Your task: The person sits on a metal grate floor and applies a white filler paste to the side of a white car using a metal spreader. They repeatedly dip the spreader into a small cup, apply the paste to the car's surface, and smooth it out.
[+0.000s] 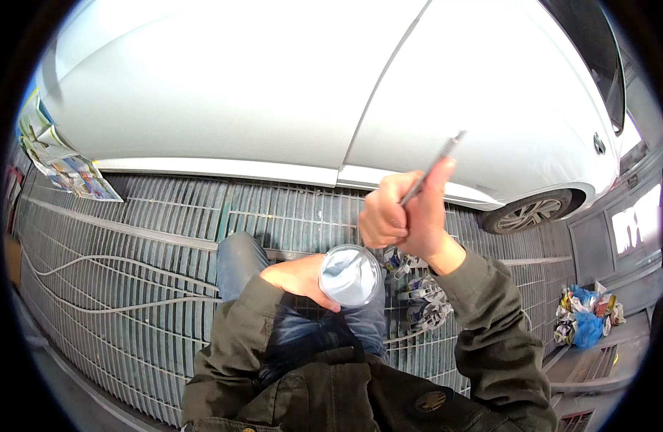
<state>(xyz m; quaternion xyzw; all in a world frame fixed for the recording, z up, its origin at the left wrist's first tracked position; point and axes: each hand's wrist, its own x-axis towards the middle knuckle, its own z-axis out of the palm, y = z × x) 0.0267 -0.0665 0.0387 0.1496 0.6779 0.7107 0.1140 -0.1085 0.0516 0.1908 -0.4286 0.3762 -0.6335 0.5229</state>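
Observation:
My left hand (297,279) wraps round a clear cup (351,276) with pale grey liquid, like paint, inside. The cup stays above my lap, its round opening facing up. Raised to the right of it, my right hand (410,216) is closed round a slim grey stick (436,164). The stick tilts up and away to the right, its far end slightly blurred, so whether it is a brush or a stirrer I cannot tell. Behind that hand stands the white car body (259,86); the stick's tip appears in front of a door panel (482,93).
Spray guns (425,299), several it seems, lie on the floor grating (166,245) right of my knees. A pale hose (123,261) runs across the left. Newspaper masking (65,162) hangs at the car's left; a wheel (525,214) and crumpled waste (587,317) are at right.

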